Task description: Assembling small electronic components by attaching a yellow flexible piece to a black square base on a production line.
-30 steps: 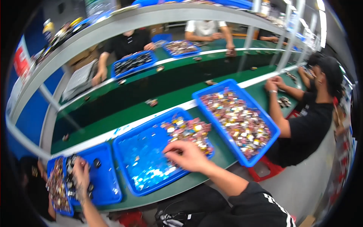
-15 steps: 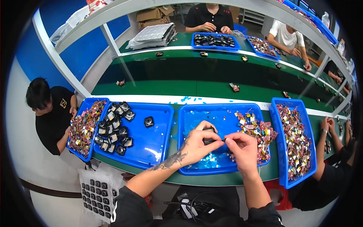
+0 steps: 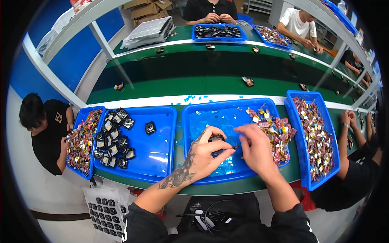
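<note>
Over the middle blue tray, my left hand is closed around a small black camera-like module, its body partly hidden by the fingers. A tiny dark piece shows at the tips of the left thumb and finger; I cannot make out whether it belongs to the module. Just to the right, my right hand has its fingers apart and slightly blurred, with nothing visible in them. Beside it lies a heap of small red, yellow and white circuit pieces, and blue film scraps lie on the tray floor.
Similar black modules fill the left side of another tray. Narrow trays of circuit pieces stand at far left and right. Beyond runs a green conveyor with scattered parts, under a white frame. Several co-workers sit around.
My right hand has drawn slightly away from the left hand, and its pinching fingers have spread. The left hand still holds the module. The whole view has shifted a little.
</note>
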The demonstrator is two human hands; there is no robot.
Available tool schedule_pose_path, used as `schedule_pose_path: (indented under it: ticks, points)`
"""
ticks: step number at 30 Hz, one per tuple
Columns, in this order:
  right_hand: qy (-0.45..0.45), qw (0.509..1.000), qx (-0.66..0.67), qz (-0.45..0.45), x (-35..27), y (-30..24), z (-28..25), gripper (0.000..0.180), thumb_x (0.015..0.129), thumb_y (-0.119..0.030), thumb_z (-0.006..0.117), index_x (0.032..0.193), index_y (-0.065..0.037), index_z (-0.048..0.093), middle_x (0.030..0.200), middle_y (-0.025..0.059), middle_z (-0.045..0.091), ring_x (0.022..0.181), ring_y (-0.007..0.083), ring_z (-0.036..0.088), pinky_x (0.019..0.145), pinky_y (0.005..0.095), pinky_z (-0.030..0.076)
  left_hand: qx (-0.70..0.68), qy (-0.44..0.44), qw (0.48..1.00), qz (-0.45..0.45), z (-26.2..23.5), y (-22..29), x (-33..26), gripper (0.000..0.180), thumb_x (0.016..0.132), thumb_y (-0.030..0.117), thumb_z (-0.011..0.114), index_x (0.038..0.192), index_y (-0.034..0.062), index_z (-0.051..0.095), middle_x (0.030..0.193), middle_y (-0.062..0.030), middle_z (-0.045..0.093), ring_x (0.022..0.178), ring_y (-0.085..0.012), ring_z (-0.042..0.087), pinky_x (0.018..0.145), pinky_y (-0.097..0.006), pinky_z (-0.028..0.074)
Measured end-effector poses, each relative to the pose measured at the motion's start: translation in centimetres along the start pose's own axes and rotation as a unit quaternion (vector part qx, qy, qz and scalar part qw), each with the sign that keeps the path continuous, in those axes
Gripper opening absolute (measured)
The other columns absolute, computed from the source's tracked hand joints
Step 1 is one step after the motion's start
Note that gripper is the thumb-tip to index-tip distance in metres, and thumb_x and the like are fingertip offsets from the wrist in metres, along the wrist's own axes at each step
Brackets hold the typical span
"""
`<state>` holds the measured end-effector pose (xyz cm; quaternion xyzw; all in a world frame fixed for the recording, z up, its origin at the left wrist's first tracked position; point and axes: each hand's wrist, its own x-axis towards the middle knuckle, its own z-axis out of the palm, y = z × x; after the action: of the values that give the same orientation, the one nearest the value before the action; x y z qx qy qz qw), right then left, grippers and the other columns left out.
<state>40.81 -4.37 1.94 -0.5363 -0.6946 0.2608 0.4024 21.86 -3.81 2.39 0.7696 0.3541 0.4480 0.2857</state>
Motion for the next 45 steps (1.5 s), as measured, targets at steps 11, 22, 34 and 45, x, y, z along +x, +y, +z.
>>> schedule_pose_path:
  ticks: [11, 22, 34, 45]
  points:
    - [0.030, 0.965, 0.248, 0.081, -1.6, -1.9, 0.3, 0.010, 0.089, 0.003, 0.061, 0.097, 0.004, 0.065, 0.091, 0.0050, 0.063, 0.079, 0.0093, 0.061, 0.067, 0.0217, 0.051, -0.400, 0.008, 0.901, -0.169, 1.7, -0.7, -0.7, 0.036, 0.089, 0.001, 0.061, 0.121, 0.0054, 0.046, 0.112, -0.0106, 0.057, 0.096, -0.0145, 0.058, 0.084, -0.026, 0.046]
    - [0.020, 0.997, 0.068, -0.037, -1.5, -2.1, -1.1, 0.012, 0.083, 0.001, 0.064, 0.095, 0.000, 0.067, 0.098, 0.0124, 0.064, 0.092, 0.0208, 0.064, 0.073, 0.0295, 0.051, -0.305, 0.055, 0.931, -0.191, 0.7, -1.3, 0.0, 0.050, 0.088, -0.007, 0.058, 0.133, 0.0049, 0.038, 0.129, -0.0167, 0.055, 0.110, -0.0153, 0.058, 0.095, -0.028, 0.046]
    - [-0.044, 0.993, 0.079, -0.076, -2.1, -2.4, -0.3, 0.013, 0.080, 0.003, 0.065, 0.092, -0.001, 0.065, 0.110, 0.0199, 0.065, 0.097, 0.0304, 0.067, 0.084, 0.0362, 0.051, -0.232, 0.060, 0.961, -0.134, 1.0, -1.8, -0.2, 0.024, 0.085, -0.006, 0.063, 0.109, -0.0023, 0.061, 0.098, -0.0072, 0.064, 0.092, -0.0133, 0.063, 0.083, -0.026, 0.054]
    - [0.023, 0.999, 0.044, -0.018, -2.1, -3.0, 0.4, 0.013, 0.080, 0.004, 0.066, 0.091, -0.002, 0.070, 0.095, 0.0138, 0.068, 0.084, 0.0216, 0.067, 0.069, 0.0294, 0.052, -0.309, 0.076, 0.923, -0.218, 1.0, -1.7, -0.1, 0.027, 0.093, 0.009, 0.060, 0.119, 0.0024, 0.058, 0.096, -0.0039, 0.069, 0.075, -0.0030, 0.059, 0.054, -0.016, 0.041]
